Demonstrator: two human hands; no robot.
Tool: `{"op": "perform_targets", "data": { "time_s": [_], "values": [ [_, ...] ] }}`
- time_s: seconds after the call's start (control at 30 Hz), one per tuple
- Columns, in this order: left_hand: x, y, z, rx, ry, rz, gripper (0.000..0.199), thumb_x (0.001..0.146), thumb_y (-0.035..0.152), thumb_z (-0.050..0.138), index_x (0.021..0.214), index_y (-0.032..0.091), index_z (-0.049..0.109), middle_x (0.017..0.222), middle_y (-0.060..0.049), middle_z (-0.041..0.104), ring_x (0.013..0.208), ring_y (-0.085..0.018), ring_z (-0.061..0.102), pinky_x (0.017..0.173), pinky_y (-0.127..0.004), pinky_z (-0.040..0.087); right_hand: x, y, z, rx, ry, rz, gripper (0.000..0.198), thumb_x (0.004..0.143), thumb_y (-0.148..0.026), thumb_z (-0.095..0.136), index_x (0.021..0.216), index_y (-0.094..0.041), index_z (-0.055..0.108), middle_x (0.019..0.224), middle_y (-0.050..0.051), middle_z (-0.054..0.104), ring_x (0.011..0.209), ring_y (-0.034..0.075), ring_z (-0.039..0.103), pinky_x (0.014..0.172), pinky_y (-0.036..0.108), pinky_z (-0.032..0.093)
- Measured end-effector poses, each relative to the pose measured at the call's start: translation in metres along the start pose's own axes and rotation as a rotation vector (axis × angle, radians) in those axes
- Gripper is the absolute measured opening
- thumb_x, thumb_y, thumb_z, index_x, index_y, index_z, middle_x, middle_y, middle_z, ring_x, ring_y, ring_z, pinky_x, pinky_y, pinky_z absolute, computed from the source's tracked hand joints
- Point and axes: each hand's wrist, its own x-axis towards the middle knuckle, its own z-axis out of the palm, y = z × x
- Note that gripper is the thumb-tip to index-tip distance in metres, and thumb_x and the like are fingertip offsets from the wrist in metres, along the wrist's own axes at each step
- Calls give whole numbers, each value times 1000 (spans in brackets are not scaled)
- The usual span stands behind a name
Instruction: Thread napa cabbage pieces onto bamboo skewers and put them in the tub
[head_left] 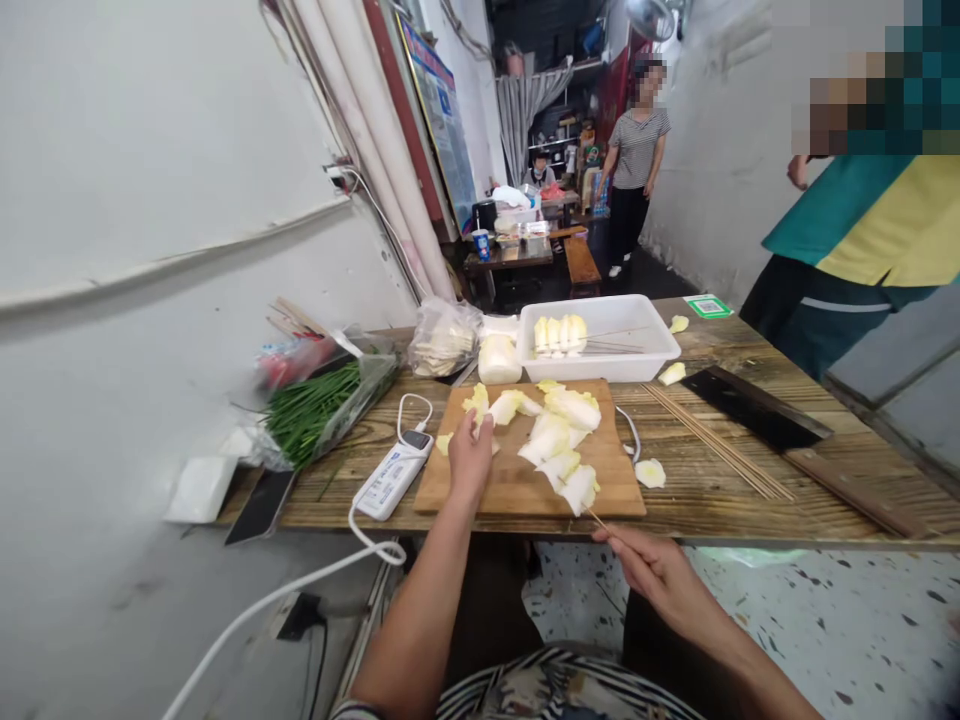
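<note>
The left hand (469, 455) rests on the cutting board (525, 480), fingers closed in a pinch on a small cabbage piece (477, 402) at the board's 10 o'clock corner. The right hand (654, 570) hangs just off the table's near edge, at 5 o'clock from the board, thumb and fingers nipped shut on a thin bamboo skewer (597, 518) whose tip points up toward the loose cabbage leaves (562, 440) heaped in the board's middle and right half.

The step in hand looks like threading leaf onto stick. To do it well, I judge the piece should be folded flat and held firm, the skewer pushed through the thick rib rather than the frill, and the fingertips kept clear of the point.

At 12 o'clock from the board stands a white tray (645, 352) with 1 finished skewer of cabbage lying in it. At 3 o'clock spare skewers (712, 445) lie fanned on the wooden table (825, 500), with a cleaver (757, 408) beyond them. At 9 o'clock sits a white power strip (394, 478), and past it a bag of green chives (315, 410). A person in a green and yellow top (862, 230) stands at 2 o'clock.
</note>
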Motion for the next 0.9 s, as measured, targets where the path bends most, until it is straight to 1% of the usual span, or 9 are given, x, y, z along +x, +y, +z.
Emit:
{"op": "perform_targets", "data": {
  "time_s": [0.07,0.13,0.23,0.3,0.37,0.47,0.6,0.73,0.9],
  "values": [
    [-16,1,-2,20,42,118,46,72,24,71,116,22,57,148,-3,32,141,-20,16,113,-27,20,3,-4,0,-43,47,-39,32,88,-41,46,103,-21,67,64,1,57,50,13,45,46,24,35],
    [-38,-1,3,-2,7,190,52,76,29,69,125,26,51,147,-2,34,138,-18,24,113,-25,20,7,-8,4,-73,82,-78,32,88,-40,47,104,-21,68,78,5,66,64,19,58,57,28,45],
    [-63,-5,17,-227,-145,-67,49,83,37,61,128,24,46,132,-7,53,123,-20,48,102,-30,39,13,-9,20,-87,93,-117,31,88,-39,47,103,-22,69,92,7,70,88,25,63,78,35,47],
    [-66,-8,25,-341,-136,-186,44,85,32,58,126,23,46,118,-8,62,110,-20,59,93,-31,47,17,-7,33,-79,86,-117,31,87,-40,47,103,-23,69,98,8,70,91,26,63,82,37,45],
    [-59,-13,29,-359,-69,-237,34,84,24,58,117,20,50,103,-7,68,97,-18,65,88,-31,50,21,-3,45,-57,70,-95,32,87,-41,47,102,-22,68,92,8,70,85,24,64,78,36,46],
    [-41,-22,26,-323,-13,-308,17,81,16,61,97,15,56,85,-6,69,82,-16,67,82,-31,52,30,5,58,17,12,-27,34,88,-45,46,94,-20,68,63,2,64,58,16,60,59,29,46],
    [-27,-32,19,-308,-13,-323,18,74,13,66,89,11,57,78,-6,68,70,-15,66,76,-31,52,45,7,67,162,-86,104,45,91,-54,38,94,-14,61,47,-8,48,31,6,35,33,19,28],
    [-26,-38,19,-292,18,-254,28,72,15,67,98,12,57,73,-2,67,64,-12,63,67,-24,51,52,0,72,223,-98,166,48,93,-56,34,95,-13,57,44,-11,41,28,3,27,30,18,22],
    [-23,-41,19,-281,31,-243,37,69,18,71,103,15,59,68,1,64,67,-14,63,66,-22,50,52,-6,76,195,-44,156,46,90,-56,42,90,-14,58,42,-12,38,29,4,28,33,18,25]
  ]
}}
